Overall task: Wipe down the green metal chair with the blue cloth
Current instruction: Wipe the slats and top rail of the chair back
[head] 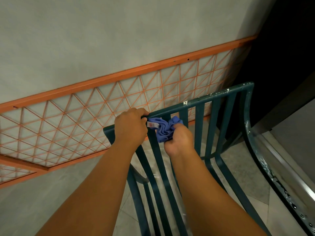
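The dark green metal chair (213, 103) fills the lower right, its slatted back facing me and its top rail chipped with white flecks. My left hand (130, 126) is closed around the left end of the top rail. My right hand (179, 139) grips the bunched blue cloth (164, 129) and presses it against the upper part of the slats just under the rail. A small white and red label hangs from the cloth. Water drops sit on the chair's right armrest (265, 167).
An orange metal lattice panel (85, 120) leans along the pale wall behind the chair. Light floor tiles (245, 169) show between the slats. A dark doorway with a metal threshold strip (286, 164) lies to the right.
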Tool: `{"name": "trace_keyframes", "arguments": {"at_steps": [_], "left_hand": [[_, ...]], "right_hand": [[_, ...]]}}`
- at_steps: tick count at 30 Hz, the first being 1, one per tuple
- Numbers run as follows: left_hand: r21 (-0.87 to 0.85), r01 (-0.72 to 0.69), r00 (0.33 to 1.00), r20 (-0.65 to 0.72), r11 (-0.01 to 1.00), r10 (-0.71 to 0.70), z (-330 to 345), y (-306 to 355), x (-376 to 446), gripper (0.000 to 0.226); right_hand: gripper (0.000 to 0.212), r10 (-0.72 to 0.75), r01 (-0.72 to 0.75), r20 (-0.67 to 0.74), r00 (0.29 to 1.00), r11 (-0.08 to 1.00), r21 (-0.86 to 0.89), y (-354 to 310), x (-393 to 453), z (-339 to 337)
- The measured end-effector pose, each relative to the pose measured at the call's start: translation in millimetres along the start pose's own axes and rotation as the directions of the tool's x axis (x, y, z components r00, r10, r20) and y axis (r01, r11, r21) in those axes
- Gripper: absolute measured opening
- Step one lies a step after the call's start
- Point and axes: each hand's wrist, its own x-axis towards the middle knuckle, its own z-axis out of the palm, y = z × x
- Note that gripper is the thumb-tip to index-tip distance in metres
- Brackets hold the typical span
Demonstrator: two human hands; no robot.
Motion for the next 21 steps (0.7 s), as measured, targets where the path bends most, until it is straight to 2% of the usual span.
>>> {"name": "trace_keyframes", "arguments": {"at_steps": [2,5,7,8,9,10,11,12,13,14,15,16,18,20,21], "left_hand": [[0.014,0.021,1.000,-0.013,1.000,-0.021,-0.1,3.1,1.4,0.024],[0.058,0.075,0.997,0.020,0.995,-0.077,-0.6,8.6,4.9,0.027],[0.089,0.118,0.991,0.048,0.989,-0.123,-1.1,13.6,8.5,0.027],[0.090,0.130,0.990,0.050,0.987,-0.135,-1.1,17.1,10.3,0.026],[0.070,0.123,0.991,0.044,0.990,-0.126,-0.6,21.4,12.0,0.025],[0.042,0.095,0.995,0.029,0.995,-0.096,1.2,26.5,13.2,0.024],[0.020,0.057,0.998,0.017,0.998,-0.057,4.1,32.2,14.2,0.026],[0.004,0.027,1.000,0.015,1.000,-0.027,6.8,37.8,15.3,0.028],[-0.011,0.021,1.000,0.022,1.000,-0.021,9.0,43.0,16.4,0.031],[-0.020,0.039,0.999,0.031,0.999,-0.038,10.3,47.2,18.0,0.030],[-0.007,0.066,0.997,0.040,0.998,-0.066,11.1,50.2,19.3,0.026],[0.029,0.093,0.994,0.047,0.995,-0.094,11.1,52.1,20.8,0.019],[0.104,0.140,0.987,0.066,0.985,-0.147,10.1,54.5,25.7,0.013],[0.125,0.190,0.975,0.095,0.974,-0.202,9.0,56.1,31.6,0.011],[0.130,0.209,0.970,0.102,0.969,-0.223,9.1,57.7,34.3,0.011]], "right_hand": [[0.033,-0.002,0.002,0.003,1.000,1.000,-0.017,1.4,2.0,1.1],[0.030,-0.048,0.050,0.038,0.998,0.998,-0.043,-2.0,-4.0,-8.4],[0.030,-0.207,0.212,0.055,0.977,0.967,-0.138,-5.9,-11.2,-14.6],[0.033,-0.348,0.353,0.068,0.935,0.901,-0.253,-8.1,-14.7,-16.3],[0.037,-0.511,0.511,0.113,0.852,0.766,-0.390,-10.3,-17.2,-16.9],[0.042,-0.664,0.656,0.196,0.721,0.564,-0.502,-12.8,-19.2,-15.9],[0.045,-0.769,0.756,0.306,0.561,0.326,-0.568,-15.0,-17.6,-14.3],[0.048,-0.798,0.788,0.435,0.418,0.079,-0.611,-16.9,-10.1,-13.1],[0.052,-0.745,0.744,0.570,0.347,-0.151,-0.651,-20.6,-3.3,-10.9],[0.055,-0.647,0.655,0.672,0.360,-0.338,-0.676,-23.0,5.3,-9.9],[0.056,-0.536,0.573,0.734,0.416,-0.472,-0.670,-24.3,13.0,-10.7],[0.058,-0.438,0.535,0.772,0.460,-0.558,-0.635,-26.1,20.8,-13.5],[0.059,-0.341,0.524,0.832,0.438,-0.655,-0.544,-34.1,32.1,-22.5],[0.064,-0.310,0.486,0.865,0.395,-0.729,-0.483,-46.2,38.7,-28.7],[0.065,-0.314,0.464,0.861,0.401,-0.740,-0.486,-51.4,39.6,-28.0]]}}
